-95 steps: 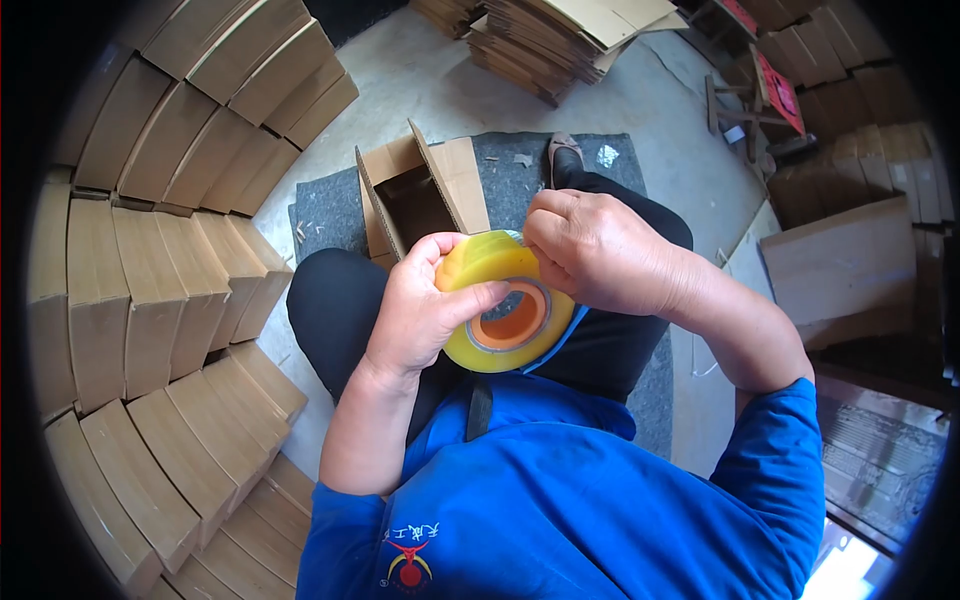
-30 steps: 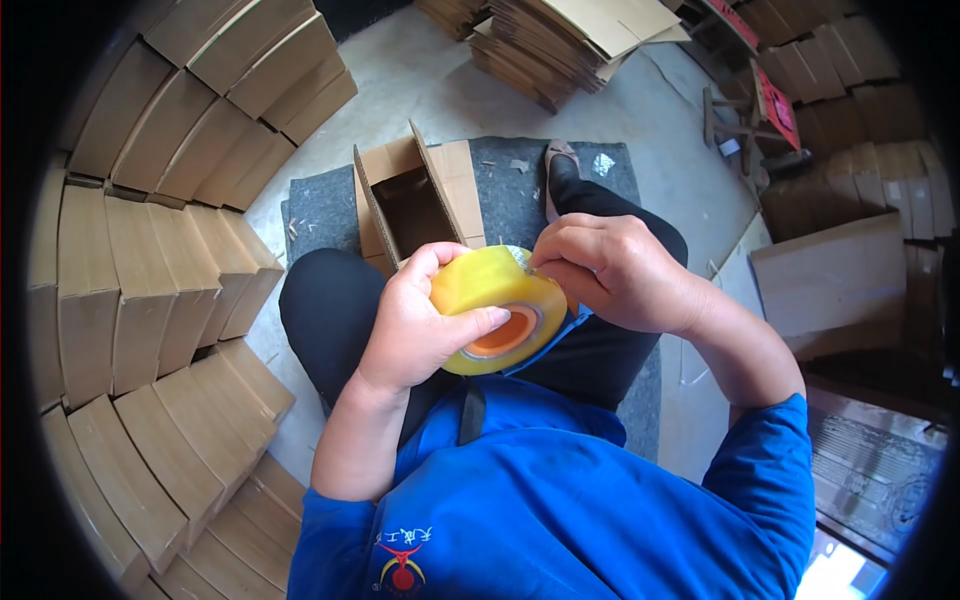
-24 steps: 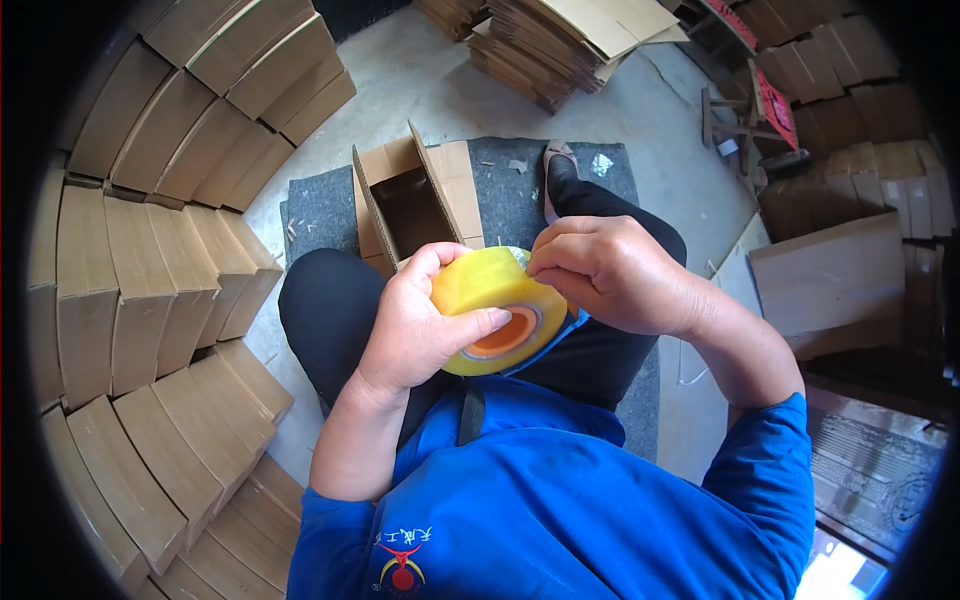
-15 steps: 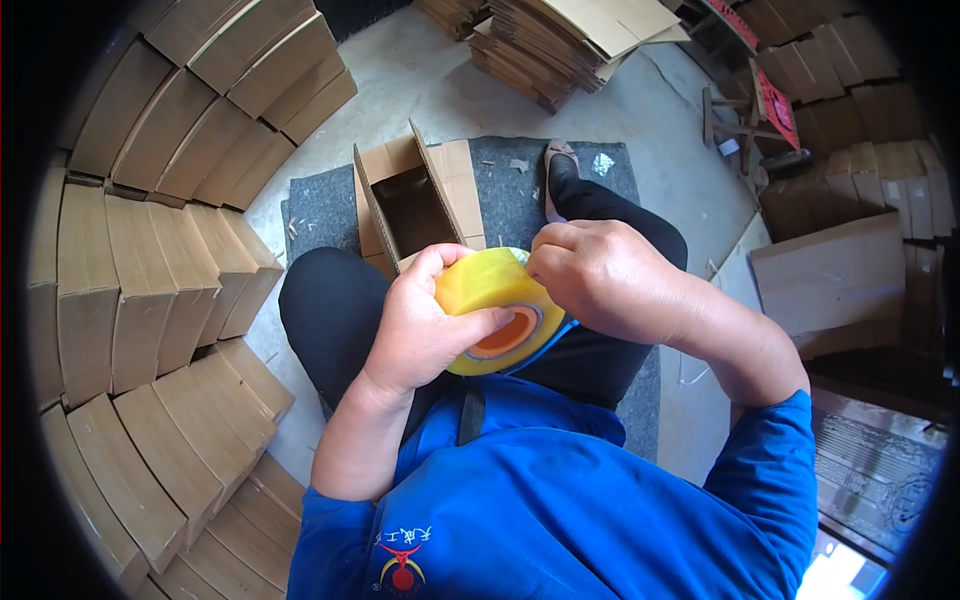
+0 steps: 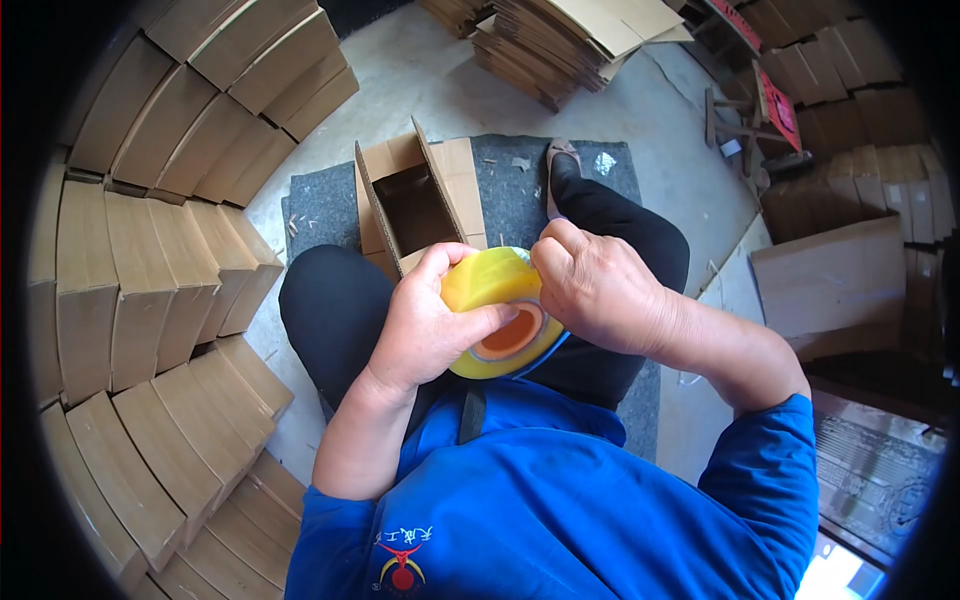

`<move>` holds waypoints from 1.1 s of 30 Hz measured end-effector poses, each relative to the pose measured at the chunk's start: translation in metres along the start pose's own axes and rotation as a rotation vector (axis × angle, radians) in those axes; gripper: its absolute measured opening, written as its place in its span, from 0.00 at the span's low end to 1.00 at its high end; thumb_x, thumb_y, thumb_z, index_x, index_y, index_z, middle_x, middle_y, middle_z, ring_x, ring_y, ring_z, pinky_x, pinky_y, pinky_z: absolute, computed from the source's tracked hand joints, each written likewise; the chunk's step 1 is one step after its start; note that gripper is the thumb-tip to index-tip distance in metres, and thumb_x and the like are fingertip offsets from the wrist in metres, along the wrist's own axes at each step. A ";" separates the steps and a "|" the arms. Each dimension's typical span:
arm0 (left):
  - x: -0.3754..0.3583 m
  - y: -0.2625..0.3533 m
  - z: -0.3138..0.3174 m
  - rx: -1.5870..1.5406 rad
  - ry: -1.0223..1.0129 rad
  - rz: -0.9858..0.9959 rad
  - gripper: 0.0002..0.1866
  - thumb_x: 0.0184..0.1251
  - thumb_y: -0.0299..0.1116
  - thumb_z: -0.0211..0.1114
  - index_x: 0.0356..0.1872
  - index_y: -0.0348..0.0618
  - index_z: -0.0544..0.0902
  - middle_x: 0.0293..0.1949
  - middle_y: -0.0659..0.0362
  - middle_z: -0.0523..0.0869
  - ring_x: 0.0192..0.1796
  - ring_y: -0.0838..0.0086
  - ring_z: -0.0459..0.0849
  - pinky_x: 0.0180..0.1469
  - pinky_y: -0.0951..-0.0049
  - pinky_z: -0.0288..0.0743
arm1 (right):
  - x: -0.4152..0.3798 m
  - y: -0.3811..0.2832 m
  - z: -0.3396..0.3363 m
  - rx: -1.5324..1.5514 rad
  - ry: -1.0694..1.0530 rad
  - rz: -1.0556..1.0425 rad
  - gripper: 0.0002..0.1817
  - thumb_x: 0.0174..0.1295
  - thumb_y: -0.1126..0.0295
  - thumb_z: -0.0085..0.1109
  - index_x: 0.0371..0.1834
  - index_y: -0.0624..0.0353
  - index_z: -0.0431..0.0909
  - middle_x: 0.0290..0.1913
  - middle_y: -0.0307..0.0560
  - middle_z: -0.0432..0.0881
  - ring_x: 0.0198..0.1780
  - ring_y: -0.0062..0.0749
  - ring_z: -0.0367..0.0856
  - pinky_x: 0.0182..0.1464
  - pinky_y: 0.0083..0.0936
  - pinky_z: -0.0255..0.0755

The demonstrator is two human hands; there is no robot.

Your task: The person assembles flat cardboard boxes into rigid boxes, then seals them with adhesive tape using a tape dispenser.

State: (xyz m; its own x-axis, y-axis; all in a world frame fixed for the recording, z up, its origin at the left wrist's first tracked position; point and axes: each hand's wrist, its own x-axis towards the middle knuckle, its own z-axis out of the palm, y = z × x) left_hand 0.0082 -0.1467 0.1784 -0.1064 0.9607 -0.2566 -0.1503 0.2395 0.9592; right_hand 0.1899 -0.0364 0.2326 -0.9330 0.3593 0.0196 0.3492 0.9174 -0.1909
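Observation:
A wide roll of yellow tape (image 5: 482,282) with an orange core is held above my lap. My left hand (image 5: 425,320) grips it from the left side, with the thumb at the core. At the roll's upper right edge, my right hand (image 5: 598,285) is closed with curled fingers; whatever it pinches there is hidden. An open cardboard box (image 5: 463,205) stands just beyond my left hand, its flaps raised, on a grey mat (image 5: 328,205).
Stacked cardboard boxes (image 5: 140,290) rise along the left. Flat cardboard sheets (image 5: 540,60) are piled at the top. A wooden stool (image 5: 735,115) and more boxes (image 5: 830,65) are at the upper right, with a leaning cardboard panel (image 5: 830,285) below.
My right hand has turned slightly and shifted a little right and down along the roll. The tape roll has tilted slightly in my left hand.

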 end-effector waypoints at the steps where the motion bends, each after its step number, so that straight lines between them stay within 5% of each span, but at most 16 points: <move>1: -0.001 -0.001 0.000 -0.014 -0.001 -0.006 0.25 0.56 0.29 0.80 0.53 0.38 0.78 0.47 0.56 0.86 0.51 0.73 0.86 0.55 0.71 0.82 | -0.001 0.001 0.001 0.001 -0.001 0.001 0.15 0.62 0.63 0.65 0.37 0.63 0.72 0.35 0.48 0.75 0.35 0.37 0.85 0.32 0.30 0.81; 12: -0.002 -0.003 0.002 0.020 0.006 -0.005 0.26 0.55 0.29 0.81 0.52 0.37 0.77 0.47 0.56 0.86 0.50 0.73 0.87 0.54 0.72 0.82 | -0.008 0.007 0.000 -0.070 0.055 -0.226 0.09 0.56 0.73 0.65 0.35 0.64 0.76 0.30 0.48 0.77 0.31 0.37 0.84 0.33 0.30 0.81; 21: -0.006 0.005 0.008 0.126 0.057 -0.008 0.26 0.53 0.23 0.80 0.53 0.38 0.77 0.47 0.60 0.85 0.51 0.78 0.84 0.56 0.74 0.79 | -0.004 0.001 0.004 0.034 0.036 -0.056 0.08 0.56 0.71 0.66 0.31 0.62 0.76 0.31 0.47 0.80 0.32 0.38 0.87 0.32 0.31 0.82; 27: -0.006 0.007 0.000 0.262 0.018 0.035 0.28 0.52 0.30 0.82 0.53 0.37 0.78 0.46 0.55 0.87 0.50 0.72 0.87 0.55 0.71 0.82 | -0.008 0.007 0.008 0.363 0.026 0.065 0.05 0.53 0.79 0.62 0.33 0.61 0.78 0.32 0.48 0.81 0.32 0.42 0.85 0.31 0.31 0.81; 33: -0.002 -0.010 -0.004 -0.092 -0.069 -0.040 0.28 0.52 0.29 0.82 0.54 0.38 0.77 0.47 0.56 0.86 0.50 0.75 0.86 0.55 0.72 0.81 | -0.015 0.000 0.013 0.196 0.093 0.009 0.07 0.57 0.77 0.66 0.38 0.62 0.80 0.36 0.50 0.84 0.34 0.41 0.87 0.35 0.31 0.83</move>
State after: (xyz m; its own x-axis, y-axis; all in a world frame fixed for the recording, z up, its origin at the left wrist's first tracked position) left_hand 0.0059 -0.1514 0.1683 -0.0307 0.9587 -0.2827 -0.2428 0.2672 0.9325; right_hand 0.2032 -0.0440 0.2196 -0.9148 0.3897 0.1060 0.3254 0.8666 -0.3783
